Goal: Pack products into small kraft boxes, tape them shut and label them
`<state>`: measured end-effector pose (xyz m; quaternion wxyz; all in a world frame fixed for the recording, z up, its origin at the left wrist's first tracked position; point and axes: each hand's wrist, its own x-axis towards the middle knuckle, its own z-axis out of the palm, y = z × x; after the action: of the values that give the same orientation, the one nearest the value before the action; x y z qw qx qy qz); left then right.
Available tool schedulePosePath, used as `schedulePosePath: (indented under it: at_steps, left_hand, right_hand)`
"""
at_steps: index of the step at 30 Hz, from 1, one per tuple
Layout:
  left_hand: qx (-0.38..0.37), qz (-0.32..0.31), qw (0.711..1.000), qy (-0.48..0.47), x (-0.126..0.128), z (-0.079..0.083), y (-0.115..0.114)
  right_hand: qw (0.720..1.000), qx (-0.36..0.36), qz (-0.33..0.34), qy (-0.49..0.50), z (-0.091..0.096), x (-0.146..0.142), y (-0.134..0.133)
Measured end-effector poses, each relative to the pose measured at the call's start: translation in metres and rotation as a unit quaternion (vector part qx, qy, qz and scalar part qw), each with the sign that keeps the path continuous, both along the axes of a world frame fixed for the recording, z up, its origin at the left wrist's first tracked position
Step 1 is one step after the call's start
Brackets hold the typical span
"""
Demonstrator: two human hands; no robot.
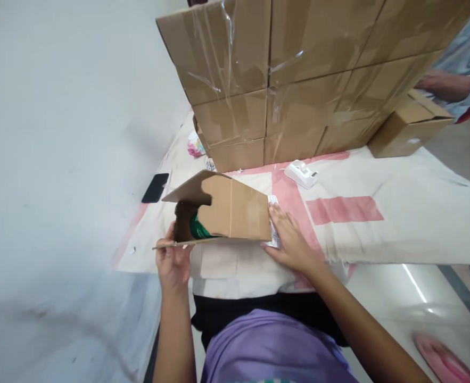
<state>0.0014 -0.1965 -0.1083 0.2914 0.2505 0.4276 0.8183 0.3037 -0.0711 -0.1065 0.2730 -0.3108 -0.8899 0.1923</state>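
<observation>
A brown cardboard box (242,210) lies on its side across the cloth-covered table, its open end facing left with the flaps out. Something green (198,227) shows inside; its kind is hidden by the box walls. My left hand (173,263) is closed on the near flap at the open end, thumb in front and some fingertips behind. At the opposite end, my right hand (290,239) rests with outstretched fingers against a white printed label (273,234) on the box.
Stacked taped cartons (235,119) rise behind. A white tape dispenser (301,174) sits before them, and a black phone (155,188) lies at the left edge by the wall. Another person's hand (445,86) is near a separate carton (410,125) at right.
</observation>
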Motion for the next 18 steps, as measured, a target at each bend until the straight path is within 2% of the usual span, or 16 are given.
schedulePosePath:
  at_steps: [3,8,12,15,18]
  left_hand:
    - [-0.006,0.019,0.999,-0.027,-0.004,-0.001,0.001]
    - [-0.029,0.028,0.999,-0.031,-0.005,-0.001,-0.003]
    - [-0.053,0.047,0.997,-0.027,-0.012,0.001,-0.011]
    - [-0.051,0.066,0.996,-0.037,-0.020,0.003,-0.018]
    - [-0.027,0.066,0.997,-0.009,-0.027,0.009,-0.023]
  right_hand:
    - [0.997,-0.008,-0.019,-0.071,-0.014,0.007,-0.002]
    - [0.995,0.003,-0.072,-0.064,-0.026,0.014,0.001]
    - [0.989,0.066,-0.110,-0.071,-0.026,0.028,0.017]
    - [0.977,0.106,-0.144,-0.119,-0.023,0.046,0.028]
    - [0.968,0.082,-0.163,-0.174,-0.016,0.065,0.033]
